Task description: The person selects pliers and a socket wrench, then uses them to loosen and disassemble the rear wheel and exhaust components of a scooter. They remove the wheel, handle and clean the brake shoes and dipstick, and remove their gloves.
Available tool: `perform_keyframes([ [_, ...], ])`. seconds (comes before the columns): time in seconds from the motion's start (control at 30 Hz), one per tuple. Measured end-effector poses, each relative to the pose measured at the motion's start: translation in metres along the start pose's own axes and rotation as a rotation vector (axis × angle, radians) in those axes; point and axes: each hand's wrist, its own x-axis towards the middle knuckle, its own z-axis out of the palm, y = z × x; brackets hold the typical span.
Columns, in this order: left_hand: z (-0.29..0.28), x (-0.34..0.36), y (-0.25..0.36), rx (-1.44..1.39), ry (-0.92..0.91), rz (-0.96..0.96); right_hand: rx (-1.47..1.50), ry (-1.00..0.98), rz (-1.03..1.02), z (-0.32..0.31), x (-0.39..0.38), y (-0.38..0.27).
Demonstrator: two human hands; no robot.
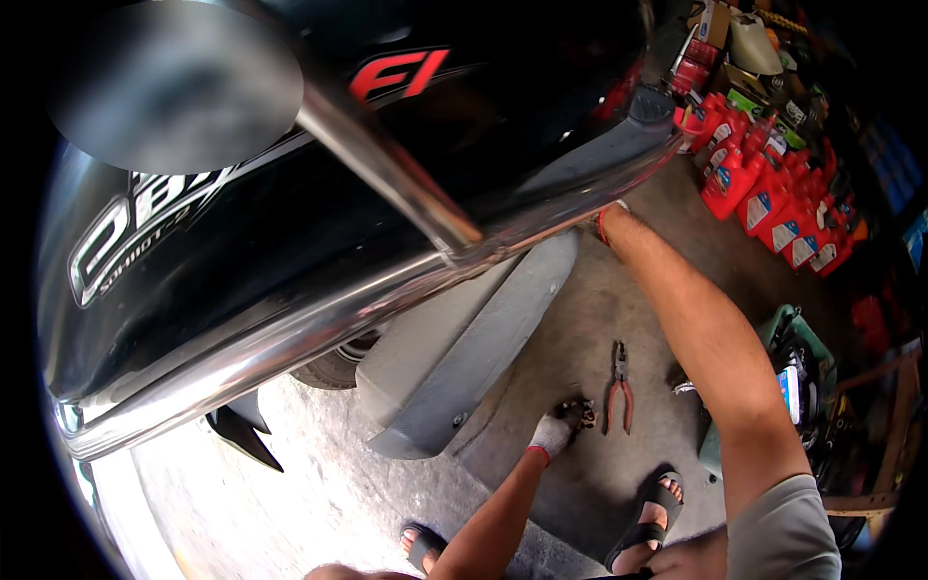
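Low over the concrete floor, my left hand (554,432) wears a whitish knit glove with blackened fingers. Those fingers curl around something small and dark that I cannot make out. Just right of it lie pliers (621,389) with red handles, jaws pointing away from me. My right arm stretches far forward to the lower edge of a glossy black vehicle body (319,251). Only a bit of my right hand (617,207) shows at the chrome rail (280,353); its fingers are hidden behind the edge. Below the rail hangs a grey fender-like panel (474,358).
Several red jugs (773,208) crowd the floor at the far right. A green bin (812,353) with dark contents and a lit screen stands beyond my right arm. A tire (329,372) shows under the vehicle. My sandaled feet (652,517) are at the lower edge.
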Motion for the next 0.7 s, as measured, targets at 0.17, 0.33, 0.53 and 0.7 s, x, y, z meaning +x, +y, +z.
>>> perform_keyframes([
  [0.17, -0.012, -0.012, 0.005, -0.059, 0.006, -0.093, 0.017, 0.115, 0.007, 0.056, 0.015, 0.006],
  [0.33, -0.006, -0.012, 0.015, -0.118, -0.032, -0.152, 0.199, 0.241, 0.028, 0.085, 0.017, 0.036],
  [0.53, -0.02, -0.014, -0.007, -0.145, -0.008, -0.138, 0.014, 0.165, 0.002, 0.038, -0.019, -0.02],
  [0.7, -0.015, -0.012, -0.011, -0.115, 0.023, -0.033, 0.06, 0.202, -0.088, 0.025, -0.024, -0.017],
])
